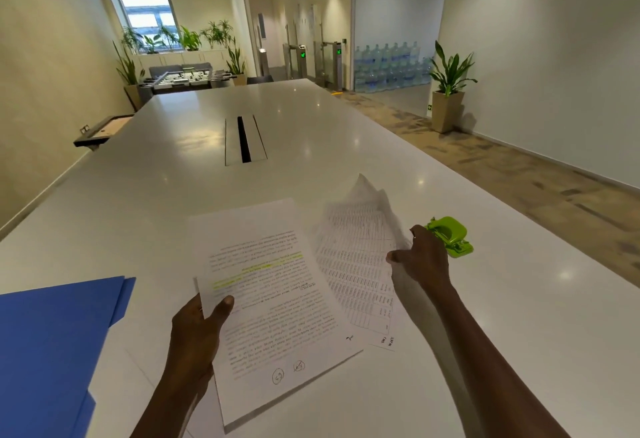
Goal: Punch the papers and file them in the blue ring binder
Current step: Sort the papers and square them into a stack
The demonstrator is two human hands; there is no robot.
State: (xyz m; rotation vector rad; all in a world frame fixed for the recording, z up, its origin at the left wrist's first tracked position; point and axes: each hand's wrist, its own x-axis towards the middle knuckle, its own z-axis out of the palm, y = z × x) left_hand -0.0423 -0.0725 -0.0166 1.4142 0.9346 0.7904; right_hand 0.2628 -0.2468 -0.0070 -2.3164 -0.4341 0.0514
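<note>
A stack of printed text pages (277,306) with yellow highlighting lies on the white table (519,316) in front of me. My left hand (201,323) pinches its left edge, thumb on top. To its right, table-printed sheets (356,264) are lifted and blurred, and my right hand (420,257) grips their right edge. A green hole punch (450,235) sits on the table just beyond my right hand. The blue ring binder (52,344) lies at the lower left, partly out of view.
A cable slot with a black gap (244,140) runs along the middle of the long table. The table's right edge drops to a carpeted floor. A potted plant (448,91) stands by the right wall.
</note>
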